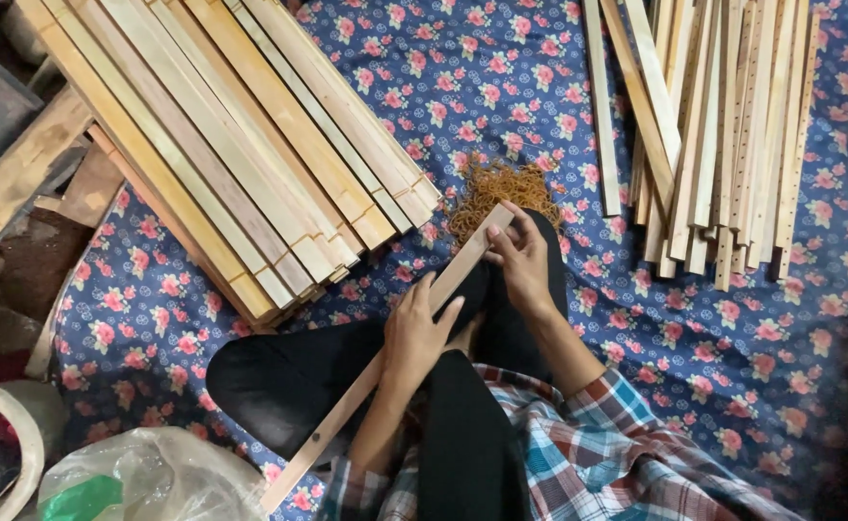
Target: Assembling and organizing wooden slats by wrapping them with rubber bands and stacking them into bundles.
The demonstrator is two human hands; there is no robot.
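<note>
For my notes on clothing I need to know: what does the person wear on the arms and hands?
Both hands, the left hand and the right hand, are bare: no gloves, and no ring or watch can be seen. The sleeves are of a plaid shirt in blue, teal, white and red, pushed up so that the forearms are uncovered.

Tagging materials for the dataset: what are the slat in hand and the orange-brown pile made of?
Slat: looks like pale bare wood or bamboo, matte, with faint lengthwise grain and no paint. Pile: probably rubber bands, a tangle of thin tan loops; too small to be sure.
</note>
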